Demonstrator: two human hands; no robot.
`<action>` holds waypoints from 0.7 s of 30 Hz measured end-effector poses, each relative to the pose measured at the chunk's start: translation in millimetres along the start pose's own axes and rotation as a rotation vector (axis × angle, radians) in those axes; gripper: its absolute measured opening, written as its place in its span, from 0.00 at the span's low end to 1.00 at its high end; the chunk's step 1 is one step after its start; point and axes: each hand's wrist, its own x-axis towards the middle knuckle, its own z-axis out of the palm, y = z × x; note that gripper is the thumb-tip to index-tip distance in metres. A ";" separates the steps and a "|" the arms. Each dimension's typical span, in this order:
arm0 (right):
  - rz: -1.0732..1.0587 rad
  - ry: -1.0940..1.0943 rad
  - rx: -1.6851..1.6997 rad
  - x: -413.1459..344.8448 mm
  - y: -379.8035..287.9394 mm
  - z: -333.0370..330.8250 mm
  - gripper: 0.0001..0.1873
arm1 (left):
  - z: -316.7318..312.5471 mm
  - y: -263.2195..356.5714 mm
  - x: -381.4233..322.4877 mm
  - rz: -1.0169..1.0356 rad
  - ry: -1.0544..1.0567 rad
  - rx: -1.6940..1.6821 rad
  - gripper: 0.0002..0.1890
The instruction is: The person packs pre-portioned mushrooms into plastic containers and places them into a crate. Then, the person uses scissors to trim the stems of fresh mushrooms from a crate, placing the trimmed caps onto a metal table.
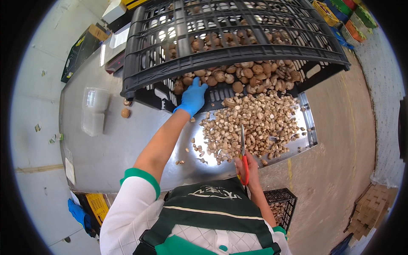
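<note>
My left hand (193, 96), in a blue glove, reaches into a tilted black plastic crate (236, 52). Its fingers are apart at the edge of a heap of whole brown mushrooms (255, 75); the palm side is hidden. Near the table's front edge, my bare right hand (251, 167) grips scissors (244, 169) with red handles, blades pointing away from me. Beyond and around the blades spreads a pile of cut mushroom stems (251, 124) on the metal table (137, 143). The pile reaches the crate's open side.
Clear plastic containers (94, 111) and a loose mushroom (125, 112) lie on the left of the table. A raised metal rim (310, 121) bounds the right end. Below on the floor, right of me, stands another black crate (282, 204) holding mushroom pieces. Flattened cardboard (371, 210) is farther right.
</note>
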 end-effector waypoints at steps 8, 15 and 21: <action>-0.296 0.049 -0.444 5.6 7.4 -31.4 0.31 | -41.7 53.1 -76.3 -0.593 -0.217 -1.698 0.16; -0.263 -0.124 -0.541 5.4 -28.2 -23.0 0.33 | -93.0 80.7 -94.5 -0.263 -0.395 -1.243 0.52; -0.475 -0.064 -0.586 7.9 -9.1 -16.2 0.33 | -97.8 100.1 -90.1 -0.221 -0.573 -1.162 0.56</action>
